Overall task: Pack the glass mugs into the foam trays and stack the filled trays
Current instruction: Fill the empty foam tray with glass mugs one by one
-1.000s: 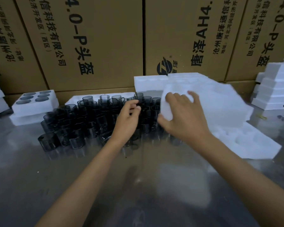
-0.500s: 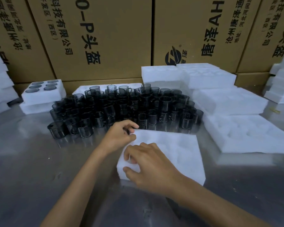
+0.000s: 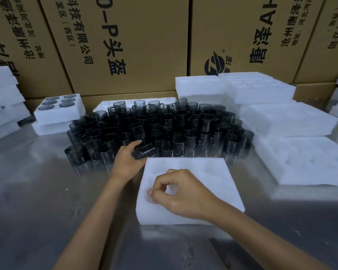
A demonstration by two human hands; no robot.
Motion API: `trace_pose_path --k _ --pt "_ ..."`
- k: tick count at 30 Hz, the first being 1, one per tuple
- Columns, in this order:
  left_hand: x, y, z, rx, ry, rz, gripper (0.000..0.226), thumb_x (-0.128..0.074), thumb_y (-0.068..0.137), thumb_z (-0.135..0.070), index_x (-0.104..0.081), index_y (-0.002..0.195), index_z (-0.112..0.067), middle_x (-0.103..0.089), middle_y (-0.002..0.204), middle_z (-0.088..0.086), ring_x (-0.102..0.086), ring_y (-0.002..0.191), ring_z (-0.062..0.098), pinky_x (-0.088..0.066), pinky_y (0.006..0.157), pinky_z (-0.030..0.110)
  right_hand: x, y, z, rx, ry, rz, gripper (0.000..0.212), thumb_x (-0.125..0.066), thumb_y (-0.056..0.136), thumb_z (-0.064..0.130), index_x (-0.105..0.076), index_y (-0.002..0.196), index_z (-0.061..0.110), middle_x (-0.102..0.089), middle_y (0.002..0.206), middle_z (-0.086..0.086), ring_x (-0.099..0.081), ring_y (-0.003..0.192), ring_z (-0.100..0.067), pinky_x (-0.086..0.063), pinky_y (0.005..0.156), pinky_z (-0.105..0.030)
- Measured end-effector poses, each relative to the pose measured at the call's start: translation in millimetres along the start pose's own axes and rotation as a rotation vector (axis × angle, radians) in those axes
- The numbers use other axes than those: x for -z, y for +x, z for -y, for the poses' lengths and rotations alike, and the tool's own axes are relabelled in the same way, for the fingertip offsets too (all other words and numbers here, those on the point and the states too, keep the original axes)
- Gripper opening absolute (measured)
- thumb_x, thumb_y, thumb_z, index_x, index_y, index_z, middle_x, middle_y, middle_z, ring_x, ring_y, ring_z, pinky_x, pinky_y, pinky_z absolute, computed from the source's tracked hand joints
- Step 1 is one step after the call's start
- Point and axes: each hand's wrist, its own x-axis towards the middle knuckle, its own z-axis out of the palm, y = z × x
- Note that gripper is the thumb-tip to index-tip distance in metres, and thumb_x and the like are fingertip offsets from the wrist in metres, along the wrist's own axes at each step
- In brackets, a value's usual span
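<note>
Metal table (image 3: 37, 191): is carrying everything listed below.

Mug cluster (image 3: 164, 123): dark glass mugs are standing upright, packed close, directly beyond the working tray.

Spare foam trays (image 3: 300, 162): are lying stacked and unfilled along the right side; a filled tray (image 3: 59, 110) is sitting on another at far left.

Working foam tray (image 3: 193, 172): is lying flat in front of the person, its pockets unfilled as far as can be seen, its far edge just short of the nearest mugs.

Right hand (image 3: 180, 193): is hovering on or just over the tray's near-left part, fingers curled, thumb and forefinger meeting; whether they are pinching anything cannot be told.

Left hand (image 3: 128, 160): is wrapping its fingers round one mug (image 3: 144, 151) at the tray's far-left corner. This mug is lying tipped, long axis roughly level and pointing right.

Judgement: the left hand is the nearer; the mug is needing righting, then a short carry rightward and toward the person into a far-left pocket.
</note>
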Motion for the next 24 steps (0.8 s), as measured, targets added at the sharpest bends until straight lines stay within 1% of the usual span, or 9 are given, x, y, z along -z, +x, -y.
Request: trace_pose_path --k 3,5,7,10,12,16,18,20,24 --pt "-5 -3 2 -0.036 0.036 -0.010 0.061 -0.079 0.080 -0.018 -0.056 0.136 -0.027 -0.063 0.109 0.009 -0.059 0.100 0.023 -0.044 0.090 0.029 7 6 -4 -0.068 0.101 -0.029 0.027 -0.061 0.094 0.028 -0.070 0.070 0.017 -0.072 0.076 0.008 -0.066 0.081 -0.007 -0.049 0.088 -0.023" --pt "-3 -5 2 -0.045 -0.017 -0.040 0.057 -0.080 0.079 -0.013 -0.058 0.131 -0.025 -0.069 0.099 0.008 -0.064 0.090 0.021 -0.045 0.082 0.025 12 11 -6 -0.119 0.194 -0.066 0.028 -0.061 0.095 0.024 -0.071 0.072 0.014 -0.074 0.078 0.004 -0.069 0.084 -0.016 -0.050 0.084 -0.022" --pt "6 -8 -1 -0.017 -0.175 -0.078 0.055 -0.081 0.078 -0.010 -0.058 0.125 -0.027 -0.072 0.097 0.003 -0.068 0.084 0.015 -0.049 0.074 0.021 18 15 -9 -0.171 0.336 -0.123 0.027 -0.061 0.096 0.019 -0.072 0.074 0.009 -0.075 0.080 -0.002 -0.070 0.083 -0.020 -0.051 0.082 -0.024" --pt "25 -16 -14 -0.021 -0.447 -0.080 0.051 -0.081 0.079 -0.010 -0.056 0.120 -0.026 -0.070 0.104 -0.003 -0.070 0.082 0.007 -0.050 0.067 0.014 26 21 -14 -0.229 0.528 -0.228 0.015 -0.060 0.094 0.013 -0.072 0.089 0.007 -0.075 0.086 -0.007 -0.068 0.079 -0.013 -0.057 0.083 -0.027" --pt "32 -23 -27 -0.067 -0.566 -0.002 0.052 -0.080 0.079 -0.009 -0.053 0.121 -0.024 -0.072 0.106 -0.001 -0.070 0.082 0.006 -0.053 0.070 0.017 29 28 -15 -0.280 0.619 -0.301 0.012 -0.063 0.093 0.014 -0.070 0.103 0.011 -0.073 0.097 -0.009 -0.067 0.082 -0.011 -0.059 0.083 -0.034" --pt "23 -36 -52 -0.146 -0.686 0.169 0.057 -0.077 0.078 -0.003 -0.046 0.125 -0.017 -0.073 0.110 0.006 -0.069 0.094 0.017 -0.055 0.085 0.035 46 48 -16 -0.331 0.668 -0.349 0.033 -0.068 0.092 0.037 -0.062 0.123 0.028 -0.069 0.114 0.003 -0.069 0.102 -0.013 -0.060 0.084 -0.036" --pt "12 -41 -58 -0.198 -0.696 0.162 0.059 -0.079 0.077 -0.002 -0.047 0.124 -0.017 -0.072 0.111 0.004 -0.070 0.097 0.017 -0.055 0.082 0.032 57 54 -18 -0.320 0.717 -0.252 0.030 -0.065 0.093 0.043 -0.065 0.121 0.031 -0.070 0.119 0.003 -0.070 0.105 -0.020 -0.059 0.087 -0.038" --pt "1 -45 -61 -0.260 -0.616 0.079 0.057 -0.084 0.074 -0.011 -0.051 0.120 -0.023 -0.068 0.115 -0.004 -0.066 0.104 0.013 -0.054 0.079 0.029 60 55 -21 -0.296 0.753 -0.206 0.023 -0.064 0.095 0.033 -0.069 0.117 0.029 -0.072 0.117 -0.003 -0.072 0.101 -0.027 -0.059 0.089 -0.039" --pt "-9 -45 -57 -0.298 -0.387 -0.040 0.058 -0.090 0.067 -0.028 -0.054 0.112 -0.034 -0.052 0.122 -0.017 -0.058 0.104 0.003 -0.051 0.076 0.022 54 55 -34 -0.321 0.723 -0.363 0.025 -0.059 0.094 0.007 -0.074 0.111 0.019 -0.071 0.112 -0.018 -0.071 0.093 -0.031 -0.059 0.086 -0.036"
